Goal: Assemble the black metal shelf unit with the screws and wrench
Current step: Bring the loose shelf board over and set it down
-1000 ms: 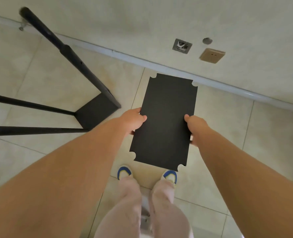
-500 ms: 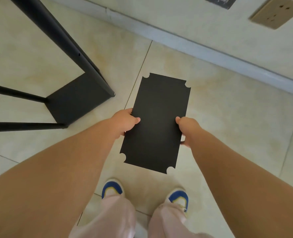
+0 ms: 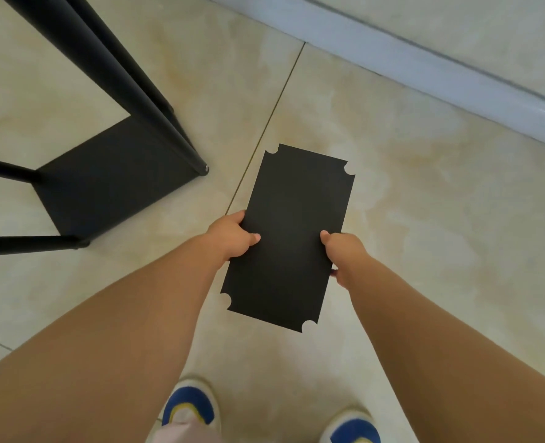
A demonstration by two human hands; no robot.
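The fingers of both hands are hidden beneath the black shelf panel [image 3: 288, 231], so only the thumbs and knuckles show. The top of the black metal frame [image 3: 114, 174] runs out of the picture at the upper left, and 2 of its poles are cut off at the left edge. No screws or wrench can be made out anywhere in the view. The shoes [image 3: 190, 407] are cropped by the bottom edge.

The panel is a flat rectangle with a rounded notch at each of its 4 corners. It is held above the tiled floor [image 3: 424, 219], its long side pointing away from the person and tilted slightly to the right. The left hand [image 3: 232, 238] grips the panel's left long edge about midway, thumb lying on the top face. The right hand [image 3: 344, 254] grips the right long edge opposite, thumb also on top, with fingertips just peeking out under the edge. The panel lies between the 2 hands, and its far half extends well beyond them.

The frame stands to the left of the panel, apart from it, with a black panel already seated low between its poles. A pale baseboard [image 3: 424, 68] crosses the upper right.
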